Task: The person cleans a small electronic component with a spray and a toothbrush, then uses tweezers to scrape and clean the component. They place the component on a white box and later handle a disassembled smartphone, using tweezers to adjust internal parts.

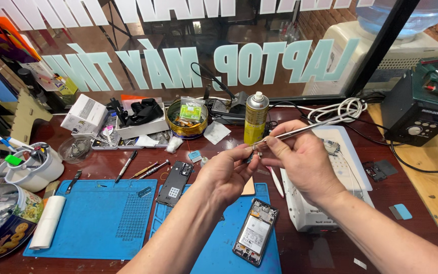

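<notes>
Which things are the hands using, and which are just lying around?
In use: left hand pinching a tiny part; right hand holding tweezers to it; opened phone on the blue mat.

Lying about: spray can, tin, white box, mug, back cover.

Left hand (225, 175), right hand (300, 158) — raised, fingertips pinched together

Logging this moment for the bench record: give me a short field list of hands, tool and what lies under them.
left hand: pinches a tiny part, too small to identify
right hand: holds metal tweezers, tips at the part
below hands: opened phone on blue mat
left of it: black back cover
behind hands: yellow spray can
surface: dark red table
</notes>
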